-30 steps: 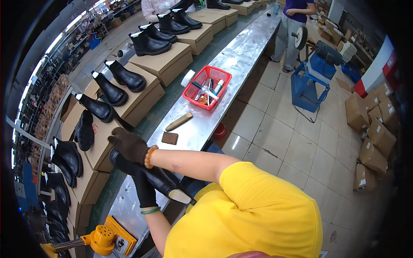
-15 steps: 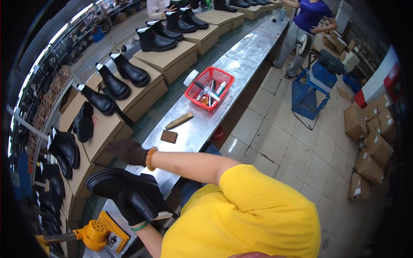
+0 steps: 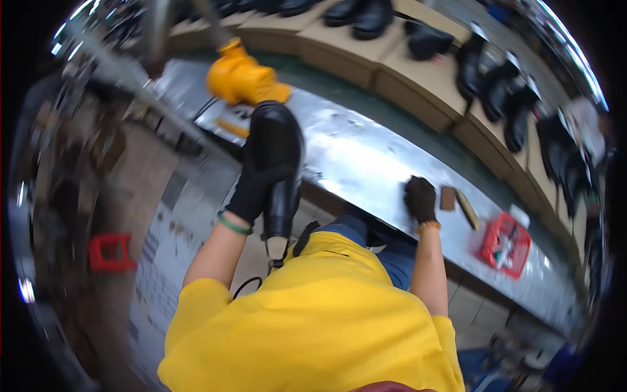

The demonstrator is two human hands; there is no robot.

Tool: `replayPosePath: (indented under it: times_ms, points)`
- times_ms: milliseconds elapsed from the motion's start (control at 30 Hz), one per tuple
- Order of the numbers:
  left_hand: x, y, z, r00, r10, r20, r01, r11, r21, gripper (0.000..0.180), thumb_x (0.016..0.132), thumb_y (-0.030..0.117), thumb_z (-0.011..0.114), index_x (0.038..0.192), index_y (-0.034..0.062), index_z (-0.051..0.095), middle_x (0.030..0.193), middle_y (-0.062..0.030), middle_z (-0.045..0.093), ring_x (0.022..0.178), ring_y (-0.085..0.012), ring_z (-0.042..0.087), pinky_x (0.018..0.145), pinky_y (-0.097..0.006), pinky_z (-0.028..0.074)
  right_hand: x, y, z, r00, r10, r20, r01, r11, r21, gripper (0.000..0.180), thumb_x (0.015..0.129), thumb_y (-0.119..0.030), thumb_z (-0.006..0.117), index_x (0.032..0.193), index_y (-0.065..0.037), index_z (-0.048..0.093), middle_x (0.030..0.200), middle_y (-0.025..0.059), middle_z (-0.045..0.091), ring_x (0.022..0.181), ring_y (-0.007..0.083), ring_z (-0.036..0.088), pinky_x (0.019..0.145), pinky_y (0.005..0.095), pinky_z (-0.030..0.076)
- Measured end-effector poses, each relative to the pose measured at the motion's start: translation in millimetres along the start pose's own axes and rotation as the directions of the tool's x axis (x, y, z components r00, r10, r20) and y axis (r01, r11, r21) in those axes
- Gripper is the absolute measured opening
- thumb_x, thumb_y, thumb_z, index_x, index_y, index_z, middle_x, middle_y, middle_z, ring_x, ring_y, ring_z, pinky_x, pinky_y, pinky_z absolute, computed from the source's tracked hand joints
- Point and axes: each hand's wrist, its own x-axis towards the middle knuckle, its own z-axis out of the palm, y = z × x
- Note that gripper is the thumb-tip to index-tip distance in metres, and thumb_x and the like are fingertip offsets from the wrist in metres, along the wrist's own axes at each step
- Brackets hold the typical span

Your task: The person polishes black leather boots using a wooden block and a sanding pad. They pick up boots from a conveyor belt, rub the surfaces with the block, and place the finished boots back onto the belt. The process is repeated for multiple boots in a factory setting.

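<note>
A black leather ankle boot [image 3: 279, 137] is in my left hand [image 3: 253, 189], which wears a dark glove and is closed around it. Its toe points away, near a yellow lamp-like fixture [image 3: 243, 78], and its shaft is towards my body, with a pale end showing. My right hand [image 3: 420, 199], in a dark brown glove, is over the metal bench [image 3: 356, 147] with its fingers curled in. Whatever they may hold is hidden. Just right of it are a small brown block [image 3: 447, 198] and a tan wooden-looking stick [image 3: 467, 209].
A red plastic basket [image 3: 506, 245] with small tools and tubes stands farther right on the bench. Behind the bench, cardboard boxes [image 3: 418, 72] carry several black boots [image 3: 372, 19]. A red stool [image 3: 111, 251] is on the floor at left. Blur softens the edges.
The view has swung to the left. My right hand has come back from beside the boxes to the bench near the brown block. My left hand still grips the boot, now pointing away from me.
</note>
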Motion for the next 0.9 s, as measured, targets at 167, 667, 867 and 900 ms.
replayPosePath:
  times_ms: [167,667,867,900]
  points:
    - [-14,-8,-27,0.939,0.198,-0.282,-0.112,0.949,0.293,0.101,0.059,0.016,0.079,0.140,0.0072,0.019,0.128,-0.0149,0.044,0.116,-0.0278,0.046,0.098,-0.037,0.040,-1,-2,-17,0.998,0.056,0.040,-0.061,0.991,0.118,0.027,0.090,-0.028,0.056,0.081,-0.002,0.059,0.067,0.0058,0.059,0.048,0.0127,0.054,0.044,0.0277,0.047]
    - [31,20,-133,0.765,0.345,-0.543,0.126,0.748,0.652,0.112,0.052,0.024,0.081,0.140,-0.0016,0.017,0.132,-0.0227,0.042,0.120,-0.0345,0.046,0.100,-0.038,0.039,-5,-16,-9,0.994,0.107,0.006,-0.106,0.974,0.199,0.024,0.088,-0.023,0.055,0.080,0.000,0.059,0.067,0.0075,0.059,0.044,0.0125,0.050,0.041,0.0279,0.042]
    - [37,51,-151,0.769,0.293,-0.569,0.098,0.825,0.557,0.110,0.050,0.025,0.082,0.139,0.0011,0.022,0.129,-0.0218,0.045,0.114,-0.0329,0.051,0.095,-0.038,0.044,0,-13,-11,0.993,0.114,0.027,-0.117,0.973,0.198,0.024,0.089,-0.022,0.054,0.081,0.001,0.059,0.067,0.0075,0.059,0.044,0.0130,0.051,0.040,0.0275,0.041]
    - [38,53,-154,0.769,0.294,-0.568,0.095,0.826,0.555,0.109,0.050,0.025,0.082,0.138,0.0011,0.023,0.128,-0.0214,0.045,0.112,-0.0324,0.051,0.094,-0.038,0.044,0,-12,-10,0.994,0.108,0.023,-0.110,0.974,0.195,0.024,0.089,-0.022,0.054,0.081,0.001,0.058,0.066,0.0075,0.059,0.044,0.0131,0.051,0.040,0.0274,0.041]
